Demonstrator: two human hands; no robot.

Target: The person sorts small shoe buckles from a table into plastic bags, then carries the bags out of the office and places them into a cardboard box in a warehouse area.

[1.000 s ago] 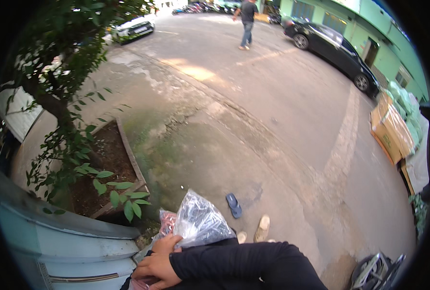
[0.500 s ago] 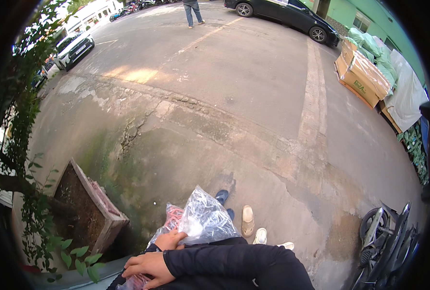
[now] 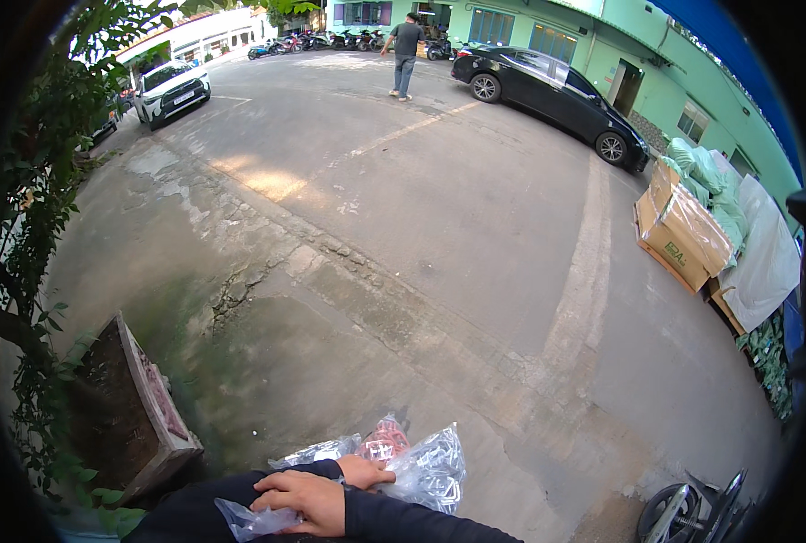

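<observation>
My forearms cross in dark sleeves at the lower edge. My left hand (image 3: 364, 471) comes in from the left, its fingers closed at the edge of a clear plastic bag (image 3: 432, 471) with whitish or clear contents I cannot make out. Just beyond it is a plastic bag with red, cord-like pieces (image 3: 385, 442). Another clear bag (image 3: 317, 452) lies beside that one, partly behind my left sleeve. Nearer to me, my right hand (image 3: 310, 503) reaches across from the right, its fingers bent round crumpled clear plastic (image 3: 253, 521).
A wooden-edged planter box (image 3: 163, 425) and leafy branches (image 3: 32, 244) stand at left. Part of a motorbike (image 3: 683, 511) shows at lower right. Wrapped cardboard boxes (image 3: 683, 231) line the right side. Farther off are a black car (image 3: 548, 95), a white car (image 3: 172, 90) and a person (image 3: 406, 54).
The view has tilted up, so the cars, building and walking person show more fully. The footwear near the bags has left the picture. Both hands stay at the bags, and more red pieces show.
</observation>
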